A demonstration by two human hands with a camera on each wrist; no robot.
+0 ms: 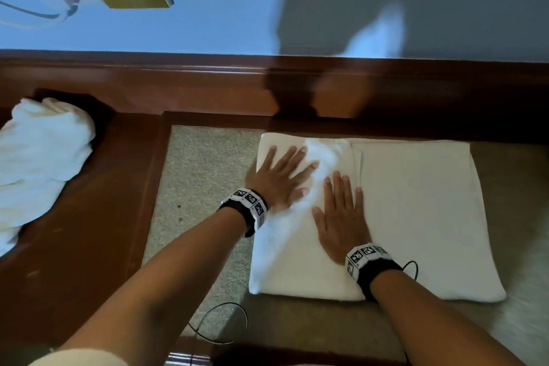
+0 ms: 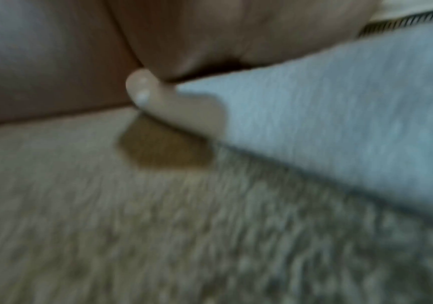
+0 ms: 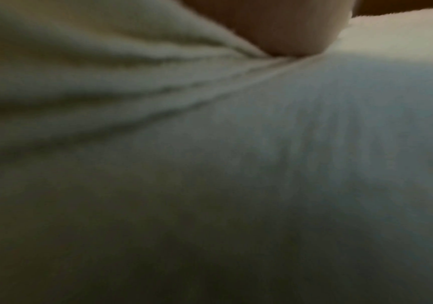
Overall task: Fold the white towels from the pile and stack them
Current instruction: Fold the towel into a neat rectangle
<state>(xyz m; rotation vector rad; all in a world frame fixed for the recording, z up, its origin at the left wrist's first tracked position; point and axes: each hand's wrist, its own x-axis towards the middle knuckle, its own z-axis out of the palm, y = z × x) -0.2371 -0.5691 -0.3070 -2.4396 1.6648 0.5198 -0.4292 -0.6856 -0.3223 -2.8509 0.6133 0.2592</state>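
While both palms lay flat, the left hand (image 1: 279, 175) and the right hand (image 1: 341, 217) pressed side by side on the white towel (image 1: 416, 217), fingers straight and spread, gripping nothing. That towel was laid out on the beige carpet (image 1: 202, 187), with a doubled layer under both hands and a single flat layer stretching away to the right of the right hand. A raised crease (image 1: 323, 163) ran between the two hands, though a bright streak of light washed it out and its exact edge was hard to make out. Well apart to the left of the left hand, the pile of towels (image 1: 38, 157) sat crumpled on the dark wooden floor (image 1: 89, 232), its near and left parts cut off by the frame. Beyond the fingertips ran a wooden baseboard (image 1: 178, 83) below the wall (image 1: 222, 9), partly darkened by a blurred shadow.

From the left wrist, everything was smeared by blur: only one fingertip (image 2: 142, 90) showed clearly, at the towel's edge (image 2: 340, 123) where it met the carpet; the other fingers were hidden. From the right wrist, the view was dim and soft, showing folds of cloth (image 3: 106, 82) bunched toward the heel of the hand (image 3: 275, 30), with the fingers out of sight. A thin black cable (image 1: 225, 324) looped near the left forearm, its ends cut off.
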